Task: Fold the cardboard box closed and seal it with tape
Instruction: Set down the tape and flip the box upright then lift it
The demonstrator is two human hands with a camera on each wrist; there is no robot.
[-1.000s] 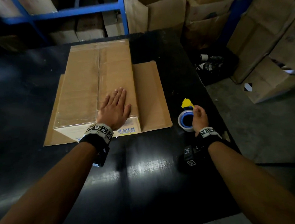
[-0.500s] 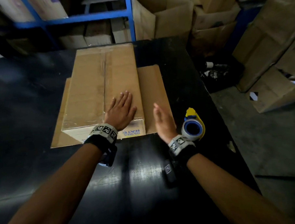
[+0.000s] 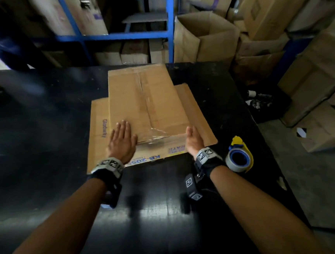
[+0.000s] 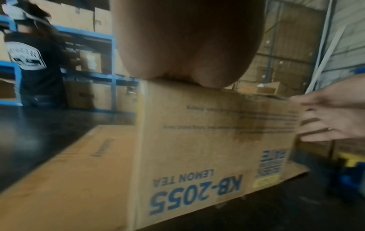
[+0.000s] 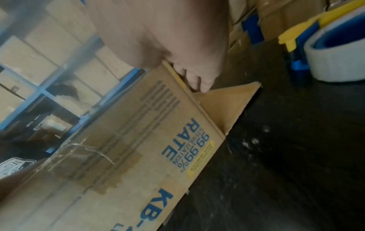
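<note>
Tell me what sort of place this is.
Most likely a warehouse or packing area. Blue metal shelving holds stacked cartons, more open cardboard boxes crowd the floor, and a tape dispenser sits on the black worktable beside the box being sealed.

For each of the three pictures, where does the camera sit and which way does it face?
Head: sits above, looks forward and down at the cardboard box on the black table; both forearms, left hand, right hand.
Left wrist: looks along the palm at the box's printed side.
Right wrist: looks along the fingers at the box corner and tape dispenser.
All views share the box.
</note>
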